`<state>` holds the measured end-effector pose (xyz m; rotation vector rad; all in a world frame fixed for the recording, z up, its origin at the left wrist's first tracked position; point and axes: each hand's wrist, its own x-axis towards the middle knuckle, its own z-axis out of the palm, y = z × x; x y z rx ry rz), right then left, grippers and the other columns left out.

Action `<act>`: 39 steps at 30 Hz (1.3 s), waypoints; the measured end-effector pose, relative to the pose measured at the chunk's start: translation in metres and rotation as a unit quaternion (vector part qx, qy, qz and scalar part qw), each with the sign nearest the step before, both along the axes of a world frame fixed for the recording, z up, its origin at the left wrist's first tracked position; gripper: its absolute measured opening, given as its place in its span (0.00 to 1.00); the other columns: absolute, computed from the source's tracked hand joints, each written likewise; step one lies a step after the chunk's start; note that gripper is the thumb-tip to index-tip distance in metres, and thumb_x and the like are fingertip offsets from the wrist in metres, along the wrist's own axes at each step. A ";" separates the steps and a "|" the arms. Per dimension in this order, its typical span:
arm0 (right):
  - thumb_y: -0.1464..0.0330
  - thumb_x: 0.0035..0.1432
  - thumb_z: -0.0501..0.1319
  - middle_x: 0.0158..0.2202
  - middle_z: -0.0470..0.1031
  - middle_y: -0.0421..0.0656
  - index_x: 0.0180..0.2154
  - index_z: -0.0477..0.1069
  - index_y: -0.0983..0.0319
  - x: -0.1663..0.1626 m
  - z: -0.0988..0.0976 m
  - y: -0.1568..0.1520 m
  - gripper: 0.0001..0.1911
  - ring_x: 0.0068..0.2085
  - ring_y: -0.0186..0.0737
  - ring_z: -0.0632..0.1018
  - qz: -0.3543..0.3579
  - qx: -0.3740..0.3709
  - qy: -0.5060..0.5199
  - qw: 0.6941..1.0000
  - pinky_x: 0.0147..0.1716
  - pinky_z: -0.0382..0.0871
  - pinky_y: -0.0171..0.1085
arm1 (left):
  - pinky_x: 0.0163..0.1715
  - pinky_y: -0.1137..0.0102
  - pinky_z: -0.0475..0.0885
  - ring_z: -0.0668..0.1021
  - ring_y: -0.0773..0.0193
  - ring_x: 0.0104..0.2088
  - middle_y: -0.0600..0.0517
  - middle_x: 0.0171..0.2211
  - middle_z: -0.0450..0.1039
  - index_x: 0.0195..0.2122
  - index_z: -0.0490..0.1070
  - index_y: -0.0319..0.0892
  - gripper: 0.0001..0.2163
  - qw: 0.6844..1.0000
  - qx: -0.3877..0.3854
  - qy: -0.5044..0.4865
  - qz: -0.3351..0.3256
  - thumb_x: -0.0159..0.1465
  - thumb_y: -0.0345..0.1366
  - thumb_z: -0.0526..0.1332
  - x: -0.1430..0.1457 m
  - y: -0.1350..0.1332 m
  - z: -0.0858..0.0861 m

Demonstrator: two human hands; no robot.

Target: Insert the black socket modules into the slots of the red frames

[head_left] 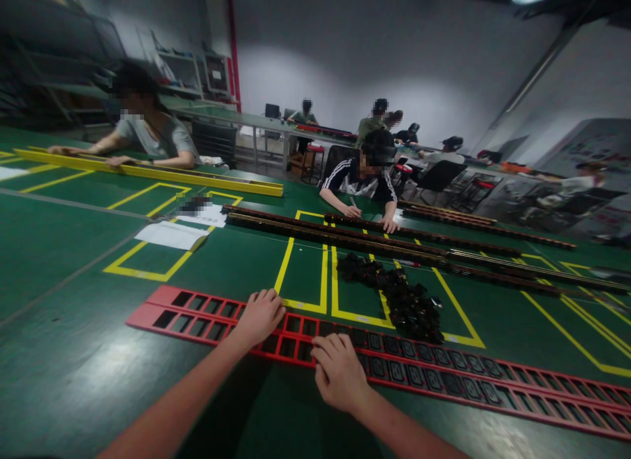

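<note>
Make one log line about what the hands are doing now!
left hand: at red frame | right hand: at red frame, by black inserts | black parts pile: beyond red frame, on green table

Long red slotted frame [148, 308], black inserts [434, 379] midway

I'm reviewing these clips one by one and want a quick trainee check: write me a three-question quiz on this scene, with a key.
1. The left hand and the right hand are at the red slotted strip. Which hand is nearer the pile of black parts?
2. True or false: the pile lies on the near side of the strip, toward the camera wearer.
3. Fill the gap: the co-worker at far left has both hands on a long ____ rail.

Key: 1. The right hand. 2. False; it lies beyond the strip. 3. Yellow.
</note>
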<state>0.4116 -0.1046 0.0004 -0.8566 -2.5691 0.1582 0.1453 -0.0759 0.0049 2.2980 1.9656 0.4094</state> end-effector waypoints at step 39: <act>0.75 0.55 0.58 0.48 0.78 0.47 0.43 0.74 0.61 -0.006 -0.001 -0.002 0.14 0.47 0.47 0.71 -0.021 0.042 0.038 0.998 0.47 0.63 0.46 | 0.68 0.55 0.60 0.61 0.61 0.69 0.47 0.69 0.60 0.63 0.66 0.42 0.35 0.994 0.085 -0.036 -0.053 0.56 0.16 0.46 0.017 -0.073 -0.048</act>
